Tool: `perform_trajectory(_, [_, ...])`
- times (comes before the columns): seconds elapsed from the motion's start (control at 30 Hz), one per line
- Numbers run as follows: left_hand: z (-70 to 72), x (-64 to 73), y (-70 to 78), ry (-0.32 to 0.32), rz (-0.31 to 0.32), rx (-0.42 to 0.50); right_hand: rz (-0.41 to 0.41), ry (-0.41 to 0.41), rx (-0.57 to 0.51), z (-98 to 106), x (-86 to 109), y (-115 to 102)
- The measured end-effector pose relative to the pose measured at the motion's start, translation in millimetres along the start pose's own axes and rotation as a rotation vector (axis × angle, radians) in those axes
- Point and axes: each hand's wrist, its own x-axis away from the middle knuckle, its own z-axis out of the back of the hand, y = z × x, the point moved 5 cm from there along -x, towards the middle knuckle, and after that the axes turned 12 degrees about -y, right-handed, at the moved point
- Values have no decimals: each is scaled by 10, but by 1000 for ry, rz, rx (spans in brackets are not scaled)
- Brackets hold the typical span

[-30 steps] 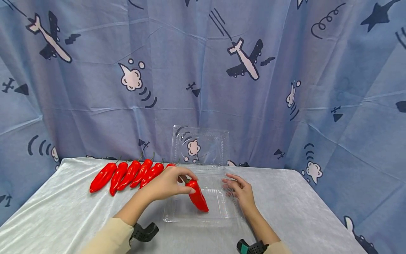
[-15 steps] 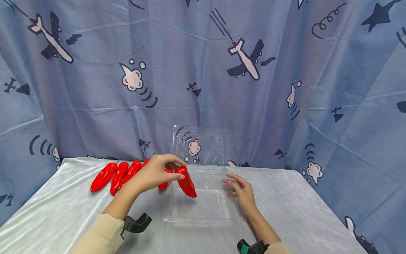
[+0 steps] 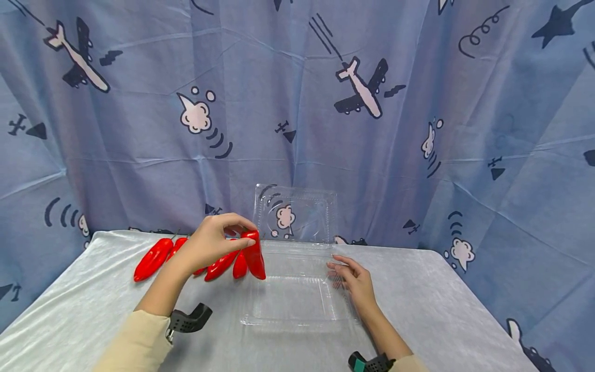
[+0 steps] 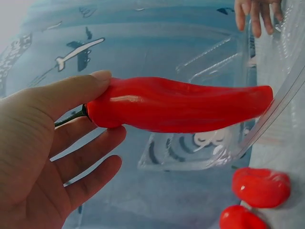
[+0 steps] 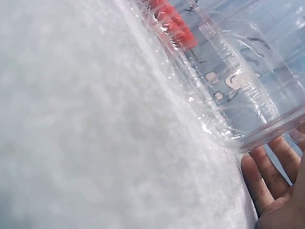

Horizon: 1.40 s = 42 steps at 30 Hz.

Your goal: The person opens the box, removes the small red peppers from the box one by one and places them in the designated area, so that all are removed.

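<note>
My left hand (image 3: 209,243) pinches a glossy red pepper (image 3: 254,258) near its stem end, between thumb and fingers. The pepper hangs tip down above the left side of a clear plastic clamshell box (image 3: 297,321). In the left wrist view the pepper (image 4: 181,105) shows its full length, with a dark green stem under the hand. At the box's right wall is my right hand (image 3: 355,284), its fingers extended. In the right wrist view the fingers of the right hand (image 5: 274,183) lie against the corner of the box (image 5: 224,119).
Several more red peppers (image 3: 153,260) lie in a row on the left of the pale cloth-covered table (image 3: 409,310), partly hidden by my left arm. The box's clear lid (image 3: 307,212) stands raised at the back. Behind it hangs a blue patterned curtain (image 3: 260,77).
My left hand has carried the pepper left and upward, from over the middle of the box to its left side near the row. The right hand has stayed in place.
</note>
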Motion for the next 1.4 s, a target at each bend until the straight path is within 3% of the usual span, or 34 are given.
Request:
perform_trajectory(0.93, [773,405,-220,272,109,-259,-8,-1,20,-7,11,-16])
perform_trajectory(1.4, [980,585,-427,320,241,-326,-4,-6,22,-5,9,-13])
